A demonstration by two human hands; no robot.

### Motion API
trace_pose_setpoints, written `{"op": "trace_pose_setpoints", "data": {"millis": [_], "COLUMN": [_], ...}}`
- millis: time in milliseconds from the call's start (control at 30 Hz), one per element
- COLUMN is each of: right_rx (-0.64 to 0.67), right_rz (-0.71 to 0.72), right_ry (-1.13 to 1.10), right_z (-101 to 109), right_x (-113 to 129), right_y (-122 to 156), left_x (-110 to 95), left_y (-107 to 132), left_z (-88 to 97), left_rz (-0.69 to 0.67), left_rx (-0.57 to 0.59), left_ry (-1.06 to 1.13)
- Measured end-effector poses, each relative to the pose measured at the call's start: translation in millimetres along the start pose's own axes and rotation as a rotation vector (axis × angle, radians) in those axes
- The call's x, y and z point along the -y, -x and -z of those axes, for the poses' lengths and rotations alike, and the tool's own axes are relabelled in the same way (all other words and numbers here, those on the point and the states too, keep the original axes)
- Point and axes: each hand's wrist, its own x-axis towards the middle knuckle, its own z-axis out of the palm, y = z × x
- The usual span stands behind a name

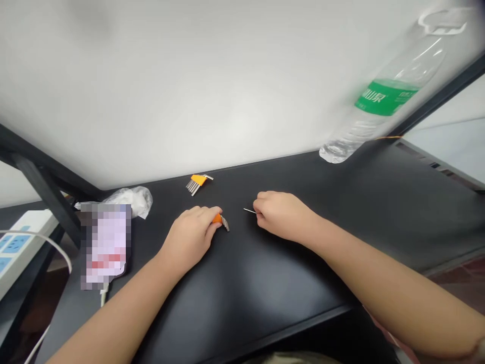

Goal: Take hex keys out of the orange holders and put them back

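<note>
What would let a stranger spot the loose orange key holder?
On the black table, find the far edge by the white wall, between the plastic bag and the bottle. The orange holder lies there with a row of metal keys; unlike the orange piece in the left hand, no hand touches it.

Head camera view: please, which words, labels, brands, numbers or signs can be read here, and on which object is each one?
"山泉": green bottle label; the character before it is only partly visible.
Smaller characters, right side of that label: too small and blurred.
Phone-like device: pixelated, unreadable.
Orange piece in the left hand: no readable text.
</note>
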Motion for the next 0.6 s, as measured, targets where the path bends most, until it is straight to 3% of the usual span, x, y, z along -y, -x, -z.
{"op": "trace_pose_setpoints", "data": {"millis": [267,467,600], "right_rx": [-0.035,-0.050,-0.091], "right_rz": [0.003,0.003,0.001], "right_ry": [-0.063,-0.087,-0.200], "right_z": [1.3,5.7,10.5], "right_x": [-1.8,-3.9,-4.0], "right_y": [2.8,4.8,5.0], "left_x": [3.6,1.1,1.5], "left_y": [-0.1,-0.3,-2.6], "left_z": [-1.9,-0.8,-0.3], "left_rz": [0.002,0.187,0.256], "left_rx": [0.044,0.006,-0.012], "left_ry": [0.161,0.623,0.807]}}
